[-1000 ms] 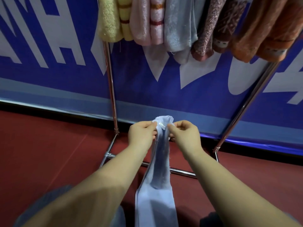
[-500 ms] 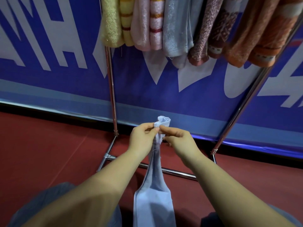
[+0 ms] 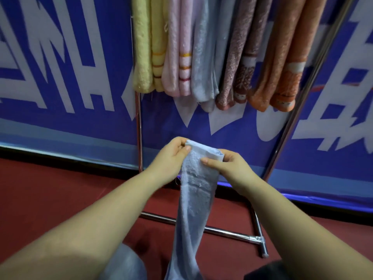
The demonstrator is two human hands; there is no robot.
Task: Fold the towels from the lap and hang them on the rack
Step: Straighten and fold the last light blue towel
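Both hands point(image 3: 201, 160) pinch blue towel point(image 3: 194, 197) top.

Blue banner point(image 3: 80, 122), red floor point(image 3: 50, 199)

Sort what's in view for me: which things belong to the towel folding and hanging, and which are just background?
Part of the job:
- light blue towel, top edge pinched by left hand and right hand
- metal rack
- hung towels already on the rack

Just background:
- blue banner with white lettering
- red floor
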